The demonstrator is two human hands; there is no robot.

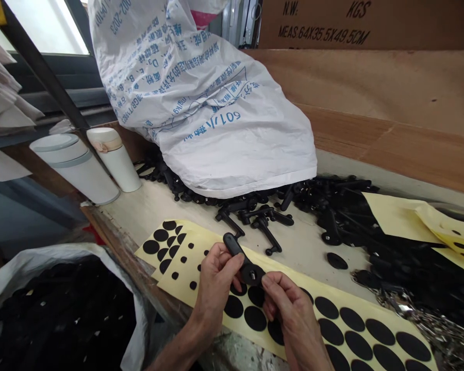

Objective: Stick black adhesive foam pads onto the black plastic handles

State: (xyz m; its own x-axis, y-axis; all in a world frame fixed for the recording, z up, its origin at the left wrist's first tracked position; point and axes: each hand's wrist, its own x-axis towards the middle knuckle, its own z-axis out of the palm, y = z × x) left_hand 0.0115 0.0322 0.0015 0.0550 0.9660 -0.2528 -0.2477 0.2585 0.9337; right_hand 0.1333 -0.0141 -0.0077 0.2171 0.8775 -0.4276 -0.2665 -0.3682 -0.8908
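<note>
Between my two hands is a black plastic crank-shaped handle (235, 246) with a long arm and a round end that has a metal-lined hole. My left hand (215, 283) grips its arm between thumb and fingers. At the rim of the round end, my right hand (290, 309) pinches with thumb and forefinger; whether a thin pad is also between those fingertips is hidden. Under both hands lies a yellow backing sheet (375, 309) with rows of black round stickers (352, 319). Another yellow sheet (183, 278) at the left carries small black dots.
Loose black handles (266, 234) lie just beyond my hands. A white woven sack (235, 149) spills more onto the bench. Two white tumblers (118, 159) stand at left, above a lined bin of black parts (62, 309). Small metal pieces (429, 324) are heaped at right.
</note>
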